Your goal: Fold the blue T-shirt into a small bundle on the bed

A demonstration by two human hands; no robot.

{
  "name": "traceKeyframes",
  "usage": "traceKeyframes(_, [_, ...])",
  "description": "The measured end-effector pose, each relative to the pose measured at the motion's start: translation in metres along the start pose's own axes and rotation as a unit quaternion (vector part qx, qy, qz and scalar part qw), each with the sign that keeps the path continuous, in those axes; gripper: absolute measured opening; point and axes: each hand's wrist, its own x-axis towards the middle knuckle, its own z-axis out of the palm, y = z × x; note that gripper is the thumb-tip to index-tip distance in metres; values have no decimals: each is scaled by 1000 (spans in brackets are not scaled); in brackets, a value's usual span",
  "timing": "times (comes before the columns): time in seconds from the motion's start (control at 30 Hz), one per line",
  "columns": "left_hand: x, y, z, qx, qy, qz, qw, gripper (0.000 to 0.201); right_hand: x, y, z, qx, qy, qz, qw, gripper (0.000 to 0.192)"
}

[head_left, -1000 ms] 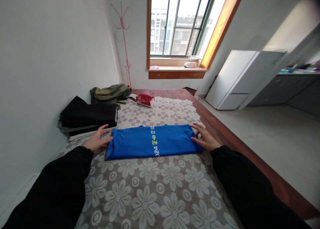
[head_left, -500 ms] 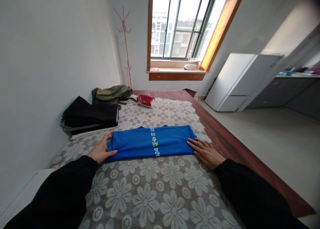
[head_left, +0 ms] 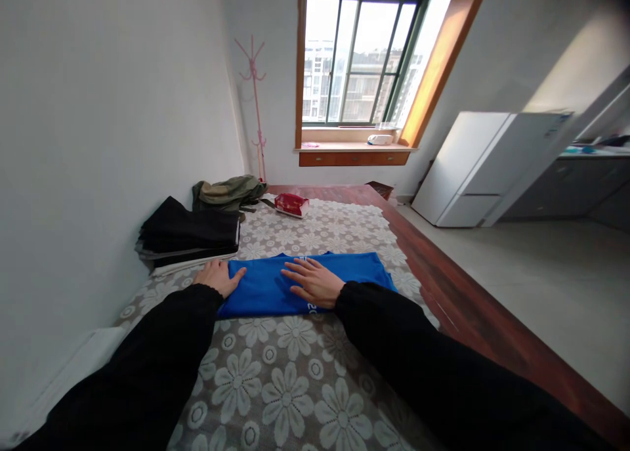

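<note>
A blue T-shirt [head_left: 263,290], folded into a long strip with white print, lies across the flowered cloth [head_left: 288,395]. My left hand [head_left: 219,278] rests on its left end, thumb apart from the fingers. Over the shirt's middle is my right hand [head_left: 315,283], fingers stretched and spread, covering most of the lettering. Neither hand grips the fabric. Part of the print shows below the right palm.
A stack of dark folded clothes [head_left: 191,231] sits by the left wall, with an olive backpack [head_left: 229,192] behind it. A red packet [head_left: 292,205] lies farther back. Dark red wood [head_left: 443,306] borders the cloth on the right. A white fridge [head_left: 467,169] stands beyond.
My right hand has moved left from the shirt's right end to its middle. My left hand has shifted slightly onto the left end. The camera view has tilted up a little.
</note>
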Motion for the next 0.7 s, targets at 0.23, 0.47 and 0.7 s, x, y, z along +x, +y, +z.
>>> traceKeyframes(0.23, [32,-19,-4,-128,-60,62,988,39,9,-5,27,55,0,24,998,72])
traceKeyframes(0.47, [34,-22,-4,-277,-114,50,953,49,7,-3,29,78,16,21,997,73])
traceKeyframes(0.7, [44,-24,-18,-291,-177,-35,940,70,7,-3,29,79,15,20,997,74])
